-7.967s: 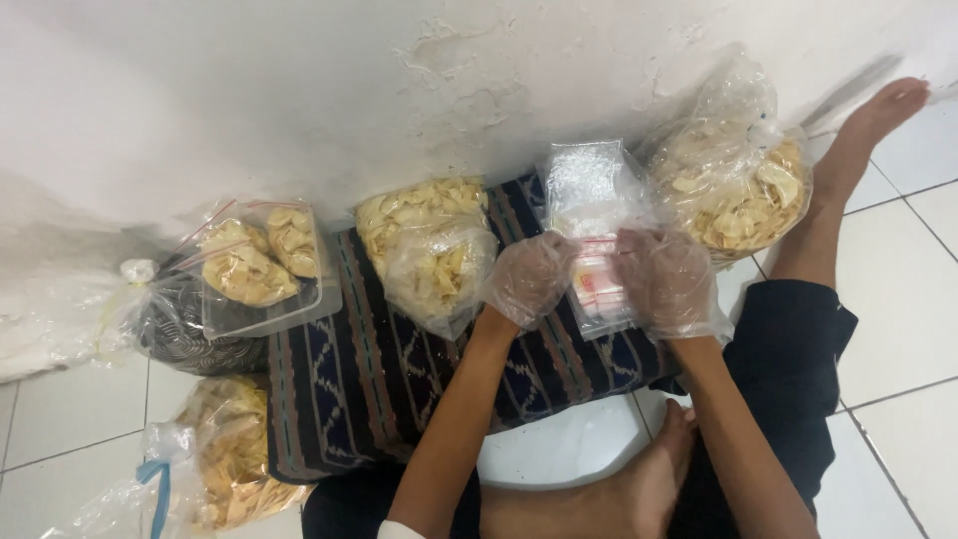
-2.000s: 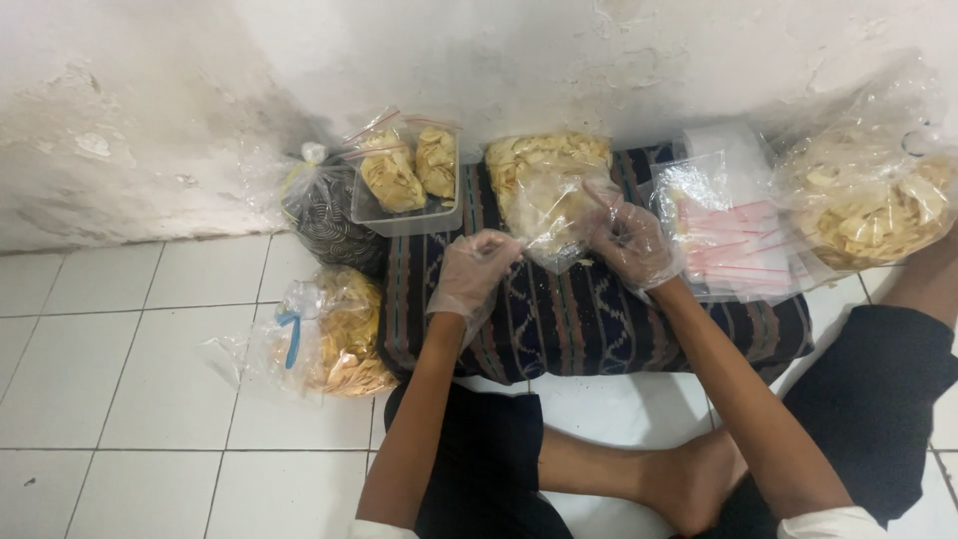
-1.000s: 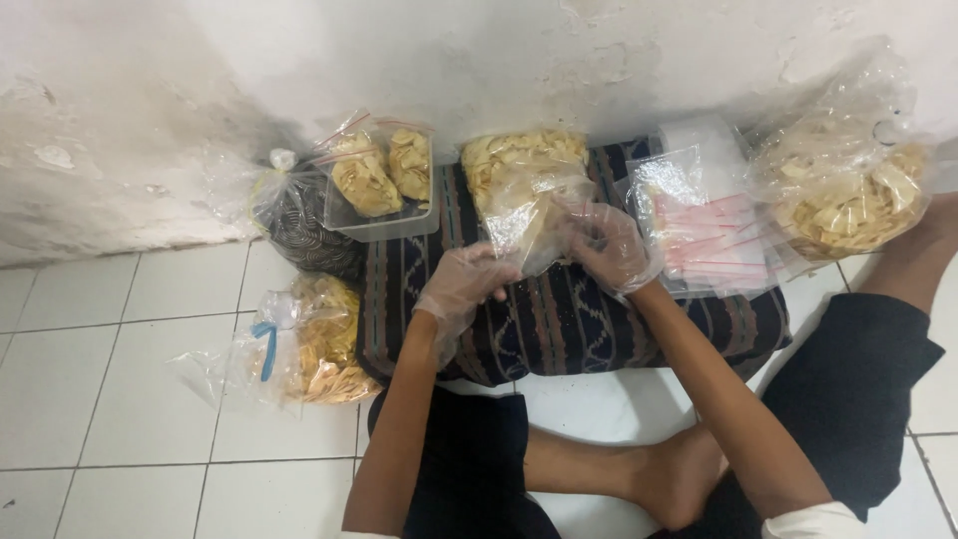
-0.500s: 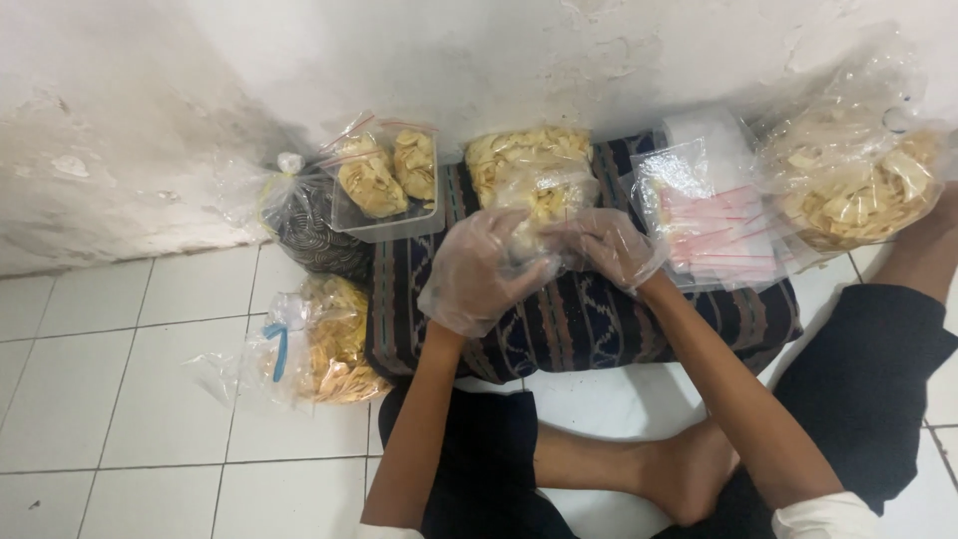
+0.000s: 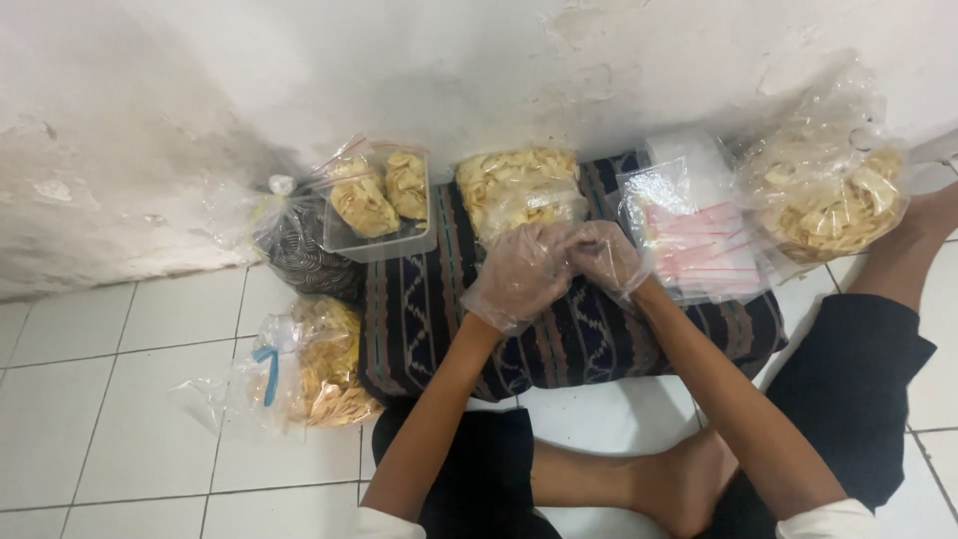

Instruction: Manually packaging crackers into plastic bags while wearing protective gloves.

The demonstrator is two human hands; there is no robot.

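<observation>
The left hand (image 5: 521, 271), in a loose clear plastic glove, is curled with its fingers bent around the lower edge of a clear plastic bag of pale yellow chips (image 5: 519, 190). The right hand (image 5: 605, 258) (gloved likewise) meets it there, fingers closed and pinching the same bag edge. That bag lies on a dark patterned woven cushion (image 5: 559, 329), against the white wall. Right of the bag, on the cushion, lies a stack of small clear zip bags with red strips (image 5: 699, 240); beyond it, a large chip-filled plastic bag (image 5: 823, 195). Left of the bag is a clear tub of packed chips (image 5: 384, 200), and on the floor tiles another chip bag with a blue tie (image 5: 309, 364).
</observation>
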